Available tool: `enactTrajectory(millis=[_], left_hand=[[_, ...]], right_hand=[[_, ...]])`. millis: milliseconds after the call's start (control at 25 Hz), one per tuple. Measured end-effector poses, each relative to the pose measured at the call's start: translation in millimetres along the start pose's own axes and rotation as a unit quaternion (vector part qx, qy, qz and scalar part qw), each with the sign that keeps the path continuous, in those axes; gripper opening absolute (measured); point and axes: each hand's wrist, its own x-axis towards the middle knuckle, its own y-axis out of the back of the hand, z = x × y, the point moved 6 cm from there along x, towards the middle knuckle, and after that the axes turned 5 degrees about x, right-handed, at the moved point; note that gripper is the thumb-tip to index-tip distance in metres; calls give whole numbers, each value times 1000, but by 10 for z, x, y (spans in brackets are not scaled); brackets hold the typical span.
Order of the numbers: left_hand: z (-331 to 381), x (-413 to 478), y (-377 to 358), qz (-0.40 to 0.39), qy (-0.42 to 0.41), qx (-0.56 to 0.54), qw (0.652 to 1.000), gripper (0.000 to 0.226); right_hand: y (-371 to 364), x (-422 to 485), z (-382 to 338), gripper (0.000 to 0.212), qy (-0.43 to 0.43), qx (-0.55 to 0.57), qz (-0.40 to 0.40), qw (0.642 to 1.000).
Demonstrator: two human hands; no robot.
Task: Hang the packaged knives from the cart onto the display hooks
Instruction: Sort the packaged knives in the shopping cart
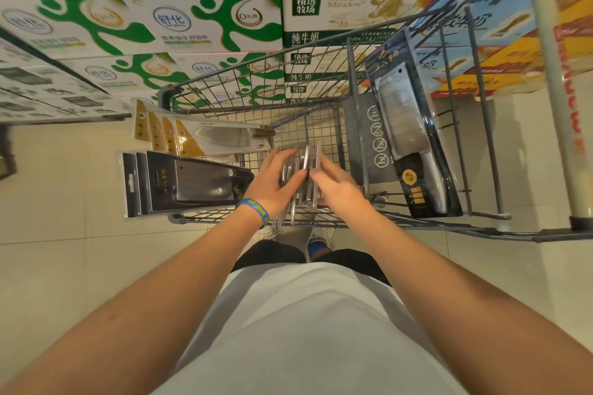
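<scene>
I look straight down into a grey wire cart (224, 74). Both hands reach into it and hold a stack of packaged knives (309, 159) standing on edge. My left hand (276, 181), with a blue wristband, grips the stack's left side. My right hand (333, 186) grips its right side. Black-carded knife packs (179, 184) and gold-carded knife packs (179, 136) lie over the cart's left rim. One black knife pack (407, 125) leans upright in the cart's right section. No display hooks are in view.
Stacked milk cartons (179, 19) form a wall beyond the cart, with more coloured cartons (513, 42) at the right. The cart handle (558, 83) runs down the right side. Pale floor tiles (64, 202) surround the cart, and my feet stand just below it.
</scene>
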Motion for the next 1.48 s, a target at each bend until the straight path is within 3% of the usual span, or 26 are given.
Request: enactTrajectory(millis=[200, 280, 360, 480, 600, 680, 760, 920, 1000, 1080, 1160, 1240, 1320, 1400, 1480], left_hand=[[119, 182, 164, -116, -59, 117, 985, 107], [145, 278, 263, -129, -91, 177, 971, 97], [154, 354, 344, -111, -120, 195, 967, 71], [205, 370, 364, -16, -97, 183, 978, 45], [310, 289, 246, 92, -71, 184, 976, 34], [317, 251, 212, 108, -71, 165, 978, 34], [253, 244, 225, 100, -61, 161, 980, 38], [196, 195, 277, 99, -50, 166, 980, 39], [188, 209, 344, 102, -42, 214, 971, 39], [181, 235, 339, 95, -34, 247, 964, 37], [206, 246, 280, 84, -25, 253, 964, 33], [217, 232, 258, 97, -6, 249, 964, 31], [201, 206, 287, 117, 4, 252, 961, 32], [202, 189, 293, 120, 5, 246, 962, 34], [218, 196, 288, 116, 8, 249, 961, 33]], right_hand=[[-149, -78, -158, 54, 62, -169, -36, 983], [-183, -74, -72, 49, 27, -164, -57, 984], [-195, -49, -52, 43, -18, -156, -45, 987], [-251, 118, -215, 36, -32, -193, 17, 981], [-225, 189, -463, 35, 4, -313, 121, 942], [-207, 95, -550, 36, 90, -345, 162, 920], [-280, -28, -523, 35, 141, -332, 142, 922], [-359, 96, -323, 34, -27, -268, 44, 962], [-406, 34, -352, 35, -45, -174, -9, 984], [-450, -81, -430, 35, -3, -224, -45, 974], [-345, -261, -714, 29, 105, -268, 27, 957], [42, -399, -1147, 24, 250, -177, 148, 941], [665, -339, -1376, 19, 304, -123, 264, 907], [1300, -59, -1325, 33, 196, -205, 327, 902], [1660, 241, -976, 61, 5, -371, 281, 885]])
